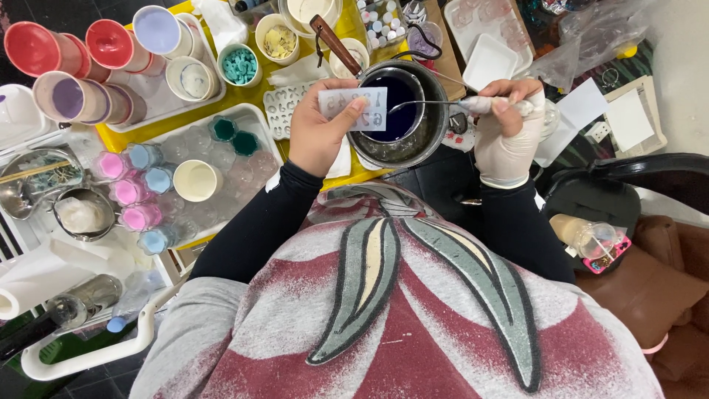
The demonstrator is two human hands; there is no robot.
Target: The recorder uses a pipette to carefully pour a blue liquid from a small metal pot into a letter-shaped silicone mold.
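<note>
From the head camera I read this as the filling step: my left hand point(319, 129) pinches a small clear mould sheet point(354, 108) over the metal pot point(402, 118) of dark blue liquid, while my gloved right hand point(509, 133) is closed round a spoon point(443, 105) whose bowl hangs over the inner cup. The next move, I judge, calls for a steady tilt into the cavities. On the yellow surface point(244, 96), one bowl point(240, 65) holds teal pieces, another point(279, 41) pale flakes, and the white tray point(255, 118) holds pink and blue filled cups.
</note>
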